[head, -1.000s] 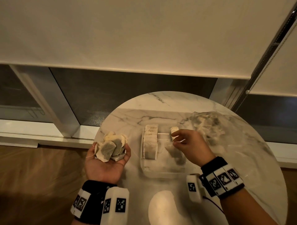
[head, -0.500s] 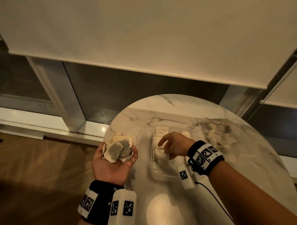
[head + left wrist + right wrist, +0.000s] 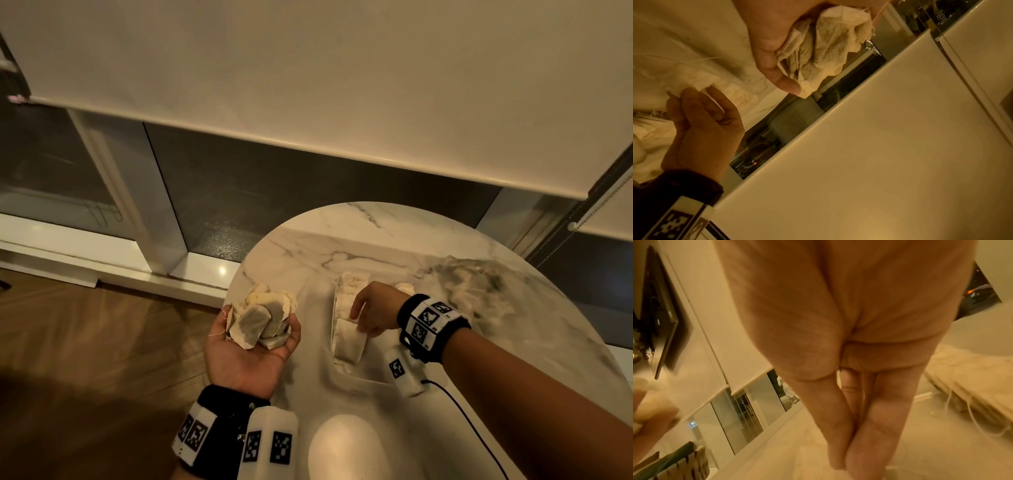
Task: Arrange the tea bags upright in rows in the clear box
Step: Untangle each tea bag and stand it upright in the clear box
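One left hand [image 3: 251,356] cups several tea bags [image 3: 262,317]; right hand [image 3: 371,313] fingers [image 3: 865,426] narrow, empty, over one clear box [image 3: 356,375].

Round table [image 3: 394,240] fills lower right of head view; floor [image 3: 85,342] lower left, window sill [image 3: 102,263] and roller blind [image 3: 308,85] above. Clear box [image 3: 346,371] at table centre, a row of tea bags [image 3: 347,337] upright along its left side. Right hand [image 3: 373,313] over the box, on that row. Left hand [image 3: 251,353] left of box at table's left edge, a bunch of tea bags [image 3: 262,317] on its palm. Loose tea bag heap [image 3: 479,291] right of box, apart.
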### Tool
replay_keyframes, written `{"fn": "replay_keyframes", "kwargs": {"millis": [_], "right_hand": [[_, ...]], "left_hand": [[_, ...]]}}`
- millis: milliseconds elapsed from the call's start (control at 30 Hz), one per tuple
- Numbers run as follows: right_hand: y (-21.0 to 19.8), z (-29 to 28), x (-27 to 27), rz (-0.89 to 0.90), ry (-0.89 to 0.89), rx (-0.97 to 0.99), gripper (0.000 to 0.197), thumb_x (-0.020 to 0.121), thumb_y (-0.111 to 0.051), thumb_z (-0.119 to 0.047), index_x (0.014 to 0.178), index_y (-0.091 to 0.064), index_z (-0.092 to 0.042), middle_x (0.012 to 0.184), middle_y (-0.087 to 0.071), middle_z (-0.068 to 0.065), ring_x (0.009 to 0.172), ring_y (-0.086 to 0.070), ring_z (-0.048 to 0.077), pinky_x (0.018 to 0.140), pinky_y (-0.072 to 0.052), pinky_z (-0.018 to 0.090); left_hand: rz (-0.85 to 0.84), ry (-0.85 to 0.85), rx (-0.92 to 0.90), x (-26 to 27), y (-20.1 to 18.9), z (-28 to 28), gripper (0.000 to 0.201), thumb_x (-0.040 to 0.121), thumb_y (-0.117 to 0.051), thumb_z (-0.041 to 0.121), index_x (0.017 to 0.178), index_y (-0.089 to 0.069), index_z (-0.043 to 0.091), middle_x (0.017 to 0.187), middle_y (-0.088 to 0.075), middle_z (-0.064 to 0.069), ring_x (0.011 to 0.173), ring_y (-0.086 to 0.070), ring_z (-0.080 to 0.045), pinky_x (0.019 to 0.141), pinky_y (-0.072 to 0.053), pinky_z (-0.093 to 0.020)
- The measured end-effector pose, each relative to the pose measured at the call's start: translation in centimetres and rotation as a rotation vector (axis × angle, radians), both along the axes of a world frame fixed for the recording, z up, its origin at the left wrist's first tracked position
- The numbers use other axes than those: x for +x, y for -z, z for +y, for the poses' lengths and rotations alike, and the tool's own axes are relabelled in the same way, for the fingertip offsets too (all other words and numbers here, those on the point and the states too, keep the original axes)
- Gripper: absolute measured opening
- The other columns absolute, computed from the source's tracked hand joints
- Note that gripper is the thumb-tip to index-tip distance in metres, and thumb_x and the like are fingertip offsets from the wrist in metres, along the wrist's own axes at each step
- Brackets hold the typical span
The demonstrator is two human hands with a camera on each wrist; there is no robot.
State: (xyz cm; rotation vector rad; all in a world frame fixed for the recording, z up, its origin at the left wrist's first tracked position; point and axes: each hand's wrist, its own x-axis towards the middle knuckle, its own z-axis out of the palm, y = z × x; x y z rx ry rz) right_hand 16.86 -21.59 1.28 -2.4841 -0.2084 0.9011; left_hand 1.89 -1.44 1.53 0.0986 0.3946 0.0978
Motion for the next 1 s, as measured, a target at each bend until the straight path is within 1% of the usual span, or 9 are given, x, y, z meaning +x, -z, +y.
{"fn": "replay_keyframes", "kwargs": {"millis": [67, 200, 400, 567, 633, 733, 833, 933, 1000], "right_hand": [[0.0, 0.2, 0.2, -0.008, -0.004, -0.011, 0.022, 0.082, -0.073, 0.005, 0.08, -0.072, -0.017, 0.091, -0.076, 0.013, 0.087, -0.076, 0.029, 0.078, -0.064, 0.039], [0.1, 0.3, 0.5, 0.008, 0.015, 0.016, 0.023, 0.083, -0.071, 0.009, 0.082, -0.071, -0.014, 0.088, -0.074, 0.013, 0.09, -0.075, 0.032, 0.076, -0.064, 0.038], [-0.3, 0.4, 0.8, -0.048, -0.026, 0.0, 0.019, 0.083, -0.076, 0.0, 0.086, -0.071, -0.018, 0.092, -0.075, 0.012, 0.084, -0.076, 0.028, 0.075, -0.064, 0.04], [-2.3, 0.2, 0.1, -0.214, -0.04, -0.043, 0.017, 0.086, -0.077, -0.032, 0.1, -0.07, -0.025, 0.099, -0.071, 0.001, 0.071, -0.066, 0.013, 0.055, -0.055, 0.024], [-3.6, 0.0, -1.0, -0.315, -0.024, 0.042, 0.017, 0.088, -0.073, -0.036, 0.102, -0.071, -0.025, 0.097, -0.071, -0.002, 0.069, -0.061, 0.009, 0.057, -0.048, 0.023], [-5.4, -0.5, -3.4, -0.352, 0.018, 0.304, 0.008, 0.091, -0.07, -0.036, 0.094, -0.073, -0.028, 0.086, -0.071, -0.005, 0.076, -0.067, 0.018, 0.064, -0.057, 0.033], [-6.7, -1.0, -6.1, -0.377, 0.075, 0.521, 0.007, 0.092, -0.071, -0.031, 0.089, -0.075, -0.026, 0.084, -0.073, -0.003, 0.079, -0.068, 0.021, 0.063, -0.055, 0.027], [-6.8, -2.1, -8.5, -0.439, 0.092, 0.612, 0.004, 0.09, -0.074, -0.026, 0.088, -0.077, -0.025, 0.085, -0.074, -0.007, 0.078, -0.066, 0.009, 0.067, -0.05, 0.019], [-6.4, -2.9, -9.6, -0.49, 0.104, 0.545, 0.005, 0.087, -0.075, -0.036, 0.087, -0.076, -0.031, 0.09, -0.072, -0.011, 0.084, -0.063, 0.004, 0.074, -0.05, 0.02]], "left_hand": [[0.003, 0.007, -0.002, 0.1, 0.0, -0.1, 0.043, 0.083, -0.061, 0.042, 0.117, -0.065, 0.017, 0.124, -0.065, -0.013, 0.098, -0.062, -0.032, 0.073, -0.056, -0.049], [-0.015, 0.021, 0.0, 0.1, -0.1, -0.3, 0.068, 0.054, -0.076, 0.034, 0.119, -0.065, 0.017, 0.128, -0.064, -0.012, 0.097, -0.063, -0.033, 0.071, -0.056, -0.049], [0.029, 0.014, -0.011, 0.0, 0.2, -0.6, 0.039, 0.09, -0.055, 0.045, 0.113, -0.067, 0.015, 0.12, -0.066, -0.013, 0.097, -0.063, -0.032, 0.072, -0.056, -0.048], [0.033, 0.042, 0.005, 0.0, -0.1, -1.0, 0.042, 0.089, -0.056, 0.045, 0.117, -0.065, 0.016, 0.122, -0.066, -0.014, 0.097, -0.063, -0.033, 0.077, -0.055, -0.048], [0.034, 0.082, 0.014, -0.1, -0.2, -1.5, 0.043, 0.088, -0.056, 0.046, 0.118, -0.064, 0.015, 0.12, -0.067, -0.014, 0.095, -0.064, -0.034, 0.08, -0.054, -0.048], [0.027, 0.167, 0.03, -0.3, -0.6, -2.8, 0.047, 0.087, -0.056, 0.047, 0.118, -0.065, 0.013, 0.12, -0.067, -0.016, 0.1, -0.064, -0.035, 0.082, -0.053, -0.048], [0.031, 0.264, 0.035, -0.6, -1.0, -4.4, 0.049, 0.09, -0.054, 0.047, 0.121, -0.067, 0.011, 0.123, -0.067, -0.018, 0.108, -0.062, -0.037, 0.087, -0.049, -0.048], [0.023, 0.369, 0.04, -0.9, -1.4, -6.0, 0.049, 0.091, -0.053, 0.048, 0.112, -0.071, 0.007, 0.118, -0.068, -0.019, 0.104, -0.063, -0.037, 0.087, -0.047, -0.048], [0.018, 0.43, 0.048, -1.1, -1.6, -6.9, 0.05, 0.091, -0.052, 0.048, 0.108, -0.074, 0.006, 0.115, -0.069, -0.018, 0.103, -0.063, -0.036, 0.089, -0.045, -0.048]]}}
